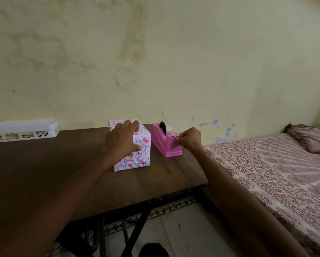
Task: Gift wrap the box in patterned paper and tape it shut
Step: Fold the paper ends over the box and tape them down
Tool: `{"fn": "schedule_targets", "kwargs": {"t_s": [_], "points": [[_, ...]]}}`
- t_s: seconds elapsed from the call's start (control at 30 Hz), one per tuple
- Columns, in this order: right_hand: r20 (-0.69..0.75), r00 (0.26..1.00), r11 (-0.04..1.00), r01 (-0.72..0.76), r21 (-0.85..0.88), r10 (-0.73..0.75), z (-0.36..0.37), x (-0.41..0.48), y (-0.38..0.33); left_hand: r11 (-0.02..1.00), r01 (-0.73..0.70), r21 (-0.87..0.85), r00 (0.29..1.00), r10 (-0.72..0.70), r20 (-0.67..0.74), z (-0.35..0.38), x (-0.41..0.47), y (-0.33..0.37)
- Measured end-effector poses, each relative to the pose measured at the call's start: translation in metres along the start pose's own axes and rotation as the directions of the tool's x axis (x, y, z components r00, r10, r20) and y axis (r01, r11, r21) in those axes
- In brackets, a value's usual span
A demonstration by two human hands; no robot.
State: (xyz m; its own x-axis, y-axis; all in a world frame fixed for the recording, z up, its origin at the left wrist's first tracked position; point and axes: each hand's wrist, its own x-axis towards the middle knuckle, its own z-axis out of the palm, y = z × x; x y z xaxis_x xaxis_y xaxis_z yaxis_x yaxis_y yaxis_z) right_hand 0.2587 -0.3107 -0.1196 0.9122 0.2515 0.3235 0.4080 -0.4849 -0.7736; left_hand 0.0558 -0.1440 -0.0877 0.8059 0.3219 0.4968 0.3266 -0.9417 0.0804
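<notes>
My two bare forearms reach out over the near edge of the dark brown wooden table [44, 173].

My left hand [121, 140] lies over the top of the oblong box wrapped in white paper with pink and blue shapes [143, 140]. The palm is on top, the fingers are spread and nearly straight toward the far end, and the thumb presses the right side. The box lies lengthwise away from me near the middle of the table, and its near end shows the folded paper flaps.

Just right of the box, not touching it, stands the pink plastic tape dispenser [163, 143]. My right hand [189, 139] is at its near cutter end, fingers curled in, thumb and forefinger pinching the clear tape [167, 128] where it comes off. The strip itself is too thin to make out, but the roll sits at the far end of the dispenser.

To my right, beside the table, is a bed with a maroon-patterned cover [266, 173]. At the table's far left edge sits a white plastic lattice basket [22, 129]. Behind everything is a stained pale yellow wall [174, 62].
</notes>
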Motion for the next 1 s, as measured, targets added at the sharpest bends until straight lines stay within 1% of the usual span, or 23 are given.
{"fn": "schedule_targets", "kwargs": {"t_s": [0.13,0.2,0.23,0.33,0.4,0.5,0.57,0.67,0.73,0.8,0.87,1.0], "points": [[0.004,0.995,0.985,0.097,-0.146,-0.097,-0.001,0.002,-0.002,1.000,-0.004,0.005,1.000,0.004,-0.006,-0.001,0.000,0.000],[0.030,0.995,0.972,0.100,-0.211,-0.096,0.000,0.003,0.007,1.000,-0.003,0.006,1.000,0.003,-0.007,-0.001,0.000,0.000],[0.035,0.996,0.973,0.085,-0.213,-0.079,-0.001,0.000,0.013,1.000,-0.003,0.007,1.000,0.003,-0.005,0.000,-0.001,0.000],[0.006,0.997,0.985,0.076,-0.155,-0.076,-0.003,-0.008,0.026,1.000,-0.008,0.017,1.000,0.008,-0.005,0.000,0.000,-0.001],[-0.013,0.996,0.995,0.085,-0.052,-0.086,-0.005,-0.019,0.025,1.000,-0.016,0.014,1.000,0.016,0.000,-0.002,0.002,-0.001],[0.048,0.991,0.978,0.111,0.175,-0.121,-0.005,-0.041,0.009,0.999,-0.040,0.001,0.999,0.040,0.014,-0.005,0.002,-0.004],[0.106,0.976,0.956,0.161,0.245,-0.191,-0.001,-0.056,-0.001,0.999,-0.054,-0.003,0.998,0.054,0.021,-0.008,0.000,-0.006],[0.194,0.910,0.918,0.321,0.235,-0.368,0.011,-0.075,-0.017,0.998,-0.063,-0.016,0.998,0.063,0.008,-0.010,-0.003,-0.008],[0.226,0.852,0.880,0.443,0.174,-0.473,0.025,-0.084,-0.028,0.997,-0.071,-0.014,0.997,0.070,-0.012,-0.009,-0.004,-0.009],[0.230,0.814,0.845,0.527,0.095,-0.533,0.037,-0.089,-0.038,0.997,-0.074,-0.007,0.997,0.073,-0.029,-0.008,-0.006,-0.010],[0.203,0.804,0.827,0.556,0.078,-0.559,0.045,-0.089,-0.043,0.997,-0.076,-0.013,0.996,0.075,-0.045,-0.007,-0.007,-0.011],[0.171,0.811,0.829,0.550,0.101,-0.559,0.051,-0.088,-0.046,0.995,-0.093,-0.022,0.993,0.091,-0.070,-0.004,-0.007,-0.014]]}}
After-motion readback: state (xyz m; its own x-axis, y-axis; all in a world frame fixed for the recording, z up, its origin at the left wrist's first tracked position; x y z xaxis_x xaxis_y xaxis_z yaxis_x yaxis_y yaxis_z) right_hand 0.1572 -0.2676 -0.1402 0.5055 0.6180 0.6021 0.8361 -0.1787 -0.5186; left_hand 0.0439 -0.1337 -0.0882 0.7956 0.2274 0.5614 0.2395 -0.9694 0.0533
